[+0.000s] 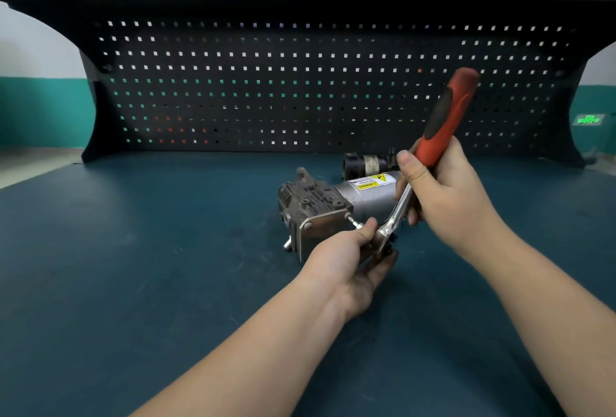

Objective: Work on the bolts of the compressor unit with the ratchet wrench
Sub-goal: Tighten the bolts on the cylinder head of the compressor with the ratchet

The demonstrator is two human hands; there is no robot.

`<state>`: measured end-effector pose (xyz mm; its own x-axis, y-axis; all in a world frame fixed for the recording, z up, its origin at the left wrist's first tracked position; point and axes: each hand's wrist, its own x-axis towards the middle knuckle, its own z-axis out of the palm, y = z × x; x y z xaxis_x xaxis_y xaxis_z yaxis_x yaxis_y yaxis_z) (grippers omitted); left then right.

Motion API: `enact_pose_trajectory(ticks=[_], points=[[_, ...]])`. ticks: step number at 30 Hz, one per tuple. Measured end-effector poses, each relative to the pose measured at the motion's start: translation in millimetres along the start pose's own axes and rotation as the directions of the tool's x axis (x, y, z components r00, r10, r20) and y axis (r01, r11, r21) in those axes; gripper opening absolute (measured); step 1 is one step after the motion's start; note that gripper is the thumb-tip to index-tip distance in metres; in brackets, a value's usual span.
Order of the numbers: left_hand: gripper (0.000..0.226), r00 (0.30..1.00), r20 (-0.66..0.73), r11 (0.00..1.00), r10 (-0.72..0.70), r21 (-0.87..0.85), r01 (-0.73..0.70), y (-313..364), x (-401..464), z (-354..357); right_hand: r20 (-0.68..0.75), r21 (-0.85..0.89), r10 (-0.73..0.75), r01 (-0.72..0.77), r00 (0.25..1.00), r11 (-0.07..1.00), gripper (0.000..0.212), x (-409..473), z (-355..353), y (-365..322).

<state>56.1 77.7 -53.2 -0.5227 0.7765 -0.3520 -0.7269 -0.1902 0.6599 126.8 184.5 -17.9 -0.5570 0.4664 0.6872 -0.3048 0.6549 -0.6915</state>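
Note:
The compressor unit (320,203) lies on its side on the dark green bench mat, with a ribbed grey head at the left and a silver cylinder carrying a yellow warning label at the right. A bolt (352,221) sticks out of its end plate. My right hand (443,196) grips the lower part of the red and black handle of the ratchet wrench (446,116), which tilts up to the right. My left hand (353,260) holds the wrench's chrome head (386,233) and its extension at the bolt.
A black pegboard (300,89) rises behind the bench under a dark shelf. A small black cylindrical part (363,164) lies just behind the compressor. The bench mat (150,250) stretches wide to the left and right of my arms.

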Motion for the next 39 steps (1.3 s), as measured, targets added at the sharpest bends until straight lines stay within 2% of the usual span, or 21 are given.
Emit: enact_pose_trajectory(ticks=[8, 11, 12, 17, 23, 25, 27, 29, 30, 31, 32, 33, 35, 36, 37, 39], points=[[0.008, 0.999, -0.032, 1.000, 0.023, -0.005, -0.023, 3, 1, -1, 0.013, -0.220, -0.101, 0.101, 0.995, 0.970, 0.023, -7, 7, -12], [0.001, 0.999, 0.005, 0.999, 0.035, -0.021, -0.035, 4, -1, -1, 0.002, -0.187, -0.130, 0.128, 0.992, 0.974, 0.036, -12, 14, -18], [0.006, 0.999, 0.021, 0.999, 0.033, -0.026, -0.032, 5, -1, -2, -0.029, -0.165, -0.131, 0.124, 0.991, 0.978, 0.036, -13, 17, -20], [0.012, 0.998, 0.068, 1.000, 0.002, 0.002, -0.002, 7, -3, -2, -0.198, -0.115, -0.040, 0.017, 0.979, 0.993, 0.022, -9, 19, -18], [0.014, 1.000, 0.010, 0.992, -0.029, 0.122, 0.027, 8, -1, -3, -0.361, -0.128, 0.130, -0.187, 0.924, 0.974, 0.031, -7, 16, -6], [0.011, 1.000, 0.009, 0.994, -0.028, 0.108, 0.027, 9, -1, -3, -0.441, -0.055, 0.297, -0.355, 0.847, 0.933, 0.031, -7, 16, 6], [0.008, 1.000, 0.014, 0.995, -0.025, 0.098, 0.024, 9, -1, -2, -0.468, 0.193, 0.575, -0.557, 0.671, 0.808, 0.025, -8, 16, 22], [0.009, 1.000, 0.010, 0.995, -0.021, 0.097, 0.020, 8, -1, -2, -0.317, 0.519, 0.826, -0.644, 0.466, 0.562, 0.020, -13, 21, 32], [0.009, 1.000, 0.003, 0.995, -0.016, 0.099, 0.015, 8, 0, -2, -0.256, 0.595, 0.873, -0.644, 0.415, 0.481, 0.021, -16, 23, 35], [0.009, 1.000, -0.001, 0.995, -0.008, 0.098, 0.008, 8, 1, -1, -0.242, 0.605, 0.878, -0.644, 0.412, 0.469, 0.022, -17, 25, 36], [0.008, 1.000, 0.000, 0.995, 0.001, 0.096, -0.001, 8, 1, -1, -0.285, 0.563, 0.839, -0.628, 0.463, 0.538, 0.023, -16, 26, 35], [0.008, 1.000, 0.006, 0.996, 0.011, 0.094, -0.012, 8, 1, -1, -0.370, 0.472, 0.744, -0.577, 0.557, 0.667, 0.023, -15, 26, 32], [0.009, 0.999, 0.028, 0.995, 0.031, 0.097, -0.034, 8, 1, 0, -0.467, 0.203, 0.390, -0.333, 0.794, 0.921, 0.023, -12, 24, 19], [0.008, 0.999, 0.041, 0.994, 0.036, 0.099, -0.040, 8, 2, 0, -0.429, 0.085, 0.191, -0.171, 0.883, 0.982, 0.021, -13, 24, 11], [0.009, 0.998, 0.055, 0.994, 0.035, 0.101, -0.040, 8, 2, 0, -0.357, -0.002, 0.021, -0.024, 0.934, 1.000, 0.017, -14, 25, 3], [0.018, 0.997, 0.068, 0.994, 0.023, 0.108, -0.031, 10, 5, -3, -0.200, -0.148, -0.200, 0.173, 0.959, 0.974, 0.011, -20, 28, -5]])
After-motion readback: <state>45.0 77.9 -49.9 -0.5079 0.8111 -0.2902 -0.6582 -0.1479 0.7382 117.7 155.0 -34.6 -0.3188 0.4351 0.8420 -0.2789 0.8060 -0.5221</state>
